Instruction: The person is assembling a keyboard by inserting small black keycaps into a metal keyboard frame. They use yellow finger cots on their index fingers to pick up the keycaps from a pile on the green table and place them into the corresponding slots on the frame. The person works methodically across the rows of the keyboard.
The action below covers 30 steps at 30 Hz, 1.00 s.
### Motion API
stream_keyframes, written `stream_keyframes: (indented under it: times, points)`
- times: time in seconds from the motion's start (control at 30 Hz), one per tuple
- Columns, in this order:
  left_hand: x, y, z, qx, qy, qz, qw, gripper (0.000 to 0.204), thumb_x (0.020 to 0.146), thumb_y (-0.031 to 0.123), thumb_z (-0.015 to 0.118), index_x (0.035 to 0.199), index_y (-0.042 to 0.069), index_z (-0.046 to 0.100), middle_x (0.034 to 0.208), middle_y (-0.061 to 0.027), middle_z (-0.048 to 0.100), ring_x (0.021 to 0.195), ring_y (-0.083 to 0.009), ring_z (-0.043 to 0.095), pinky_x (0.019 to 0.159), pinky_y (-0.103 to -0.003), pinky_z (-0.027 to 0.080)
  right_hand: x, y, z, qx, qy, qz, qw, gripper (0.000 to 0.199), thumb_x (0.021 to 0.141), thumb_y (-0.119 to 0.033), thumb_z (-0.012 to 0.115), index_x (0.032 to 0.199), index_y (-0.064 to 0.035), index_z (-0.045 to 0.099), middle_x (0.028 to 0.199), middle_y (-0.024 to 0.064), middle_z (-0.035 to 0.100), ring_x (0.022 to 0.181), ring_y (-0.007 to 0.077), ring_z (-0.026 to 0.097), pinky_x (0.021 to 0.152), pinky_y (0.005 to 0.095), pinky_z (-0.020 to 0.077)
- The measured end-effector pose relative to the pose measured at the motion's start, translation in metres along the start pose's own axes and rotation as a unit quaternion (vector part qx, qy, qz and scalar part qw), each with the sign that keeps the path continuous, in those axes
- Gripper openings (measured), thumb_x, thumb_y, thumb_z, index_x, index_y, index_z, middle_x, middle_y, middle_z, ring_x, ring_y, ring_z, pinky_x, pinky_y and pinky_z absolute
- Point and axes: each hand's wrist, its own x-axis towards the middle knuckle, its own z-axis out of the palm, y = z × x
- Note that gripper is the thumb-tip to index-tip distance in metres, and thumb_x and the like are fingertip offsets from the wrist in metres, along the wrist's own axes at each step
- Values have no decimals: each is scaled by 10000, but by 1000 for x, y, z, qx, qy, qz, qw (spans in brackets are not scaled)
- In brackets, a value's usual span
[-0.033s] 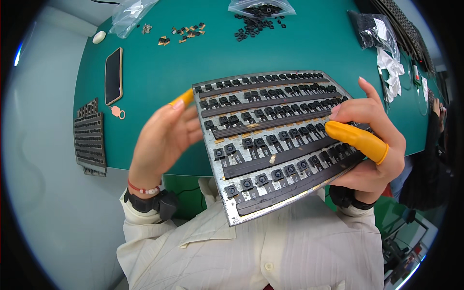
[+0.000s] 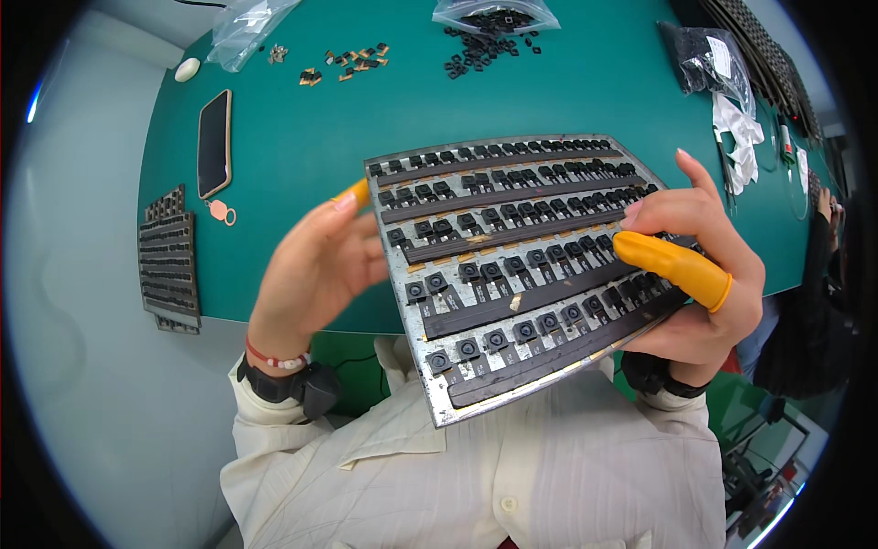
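Fingers of the right hand (image 2: 704,284) grip the metal component tray (image 2: 512,274); left hand (image 2: 315,265) fingers steady its left edge above the green table (image 2: 302,137).

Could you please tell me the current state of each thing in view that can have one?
Metal tray: held up and tilted, rows partly filled with small black parts.
Left hand: on the tray's left edge.
Right hand: gripping the tray's right edge.
Phone: flat on the table, screen dark.
Clear bag: lying open, black parts spilled beside it.
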Motion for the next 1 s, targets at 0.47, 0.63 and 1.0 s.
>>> stream_keyframes:
  times: [0.47,0.63,1.0]
  points:
    - [0,-13,32,-136,-70,-41,987,635,827,35,424,1420,-107,246,1284,-302,538,1025,-335,687,701,-371,659,16,-10,-15,23,-190,62,980,611,548,-445,891,918,10,716,981,108,667,888,276,669,1003,522,420]
    - [-1,-8,36,-75,-89,-65,991,599,897,87,487,1424,-77,254,1313,-245,530,1049,-322,675,685,-382,657,46,-8,-3,9,-202,66,977,242,779,-161,773,911,30,702,954,119,667,830,261,674,769,340,528]
    - [0,-9,30,-73,-111,-106,985,578,917,87,502,1434,-7,260,1269,-183,547,1019,-299,687,733,-386,648,90,-10,46,130,-290,78,945,189,771,-89,773,901,43,733,833,146,647,699,293,626,617,358,501]
